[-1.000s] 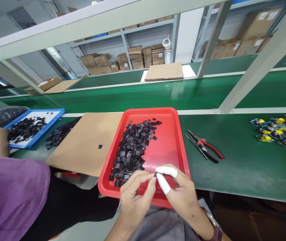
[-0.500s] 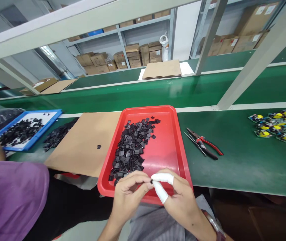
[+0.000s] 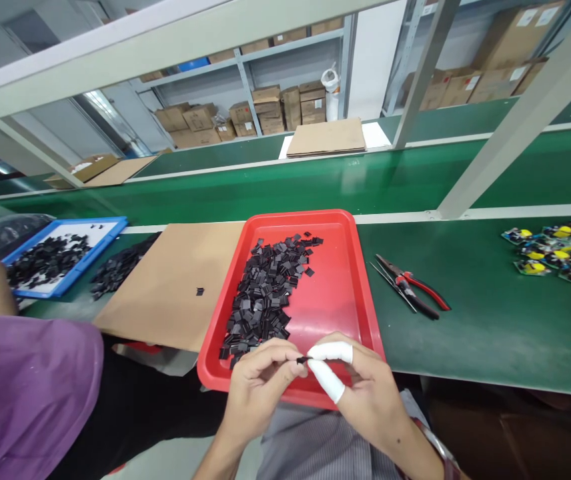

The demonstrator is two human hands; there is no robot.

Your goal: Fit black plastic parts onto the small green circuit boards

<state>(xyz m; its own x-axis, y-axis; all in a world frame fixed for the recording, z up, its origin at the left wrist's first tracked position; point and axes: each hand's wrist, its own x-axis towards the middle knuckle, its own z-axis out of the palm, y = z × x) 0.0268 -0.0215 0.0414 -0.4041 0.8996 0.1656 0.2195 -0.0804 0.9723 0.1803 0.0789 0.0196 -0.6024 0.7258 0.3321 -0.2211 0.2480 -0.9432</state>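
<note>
In the head view, a tiny black chip is pinched between the left hand and the right hand (two fingers capped in white cots), held over the near rim of the red tray, seemingly for close handling. Flat, dark and square, it matches the pile heaped in the tray.

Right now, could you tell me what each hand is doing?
Left hand: pinched on the small black part.
Right hand: pinched on the same part.
</note>
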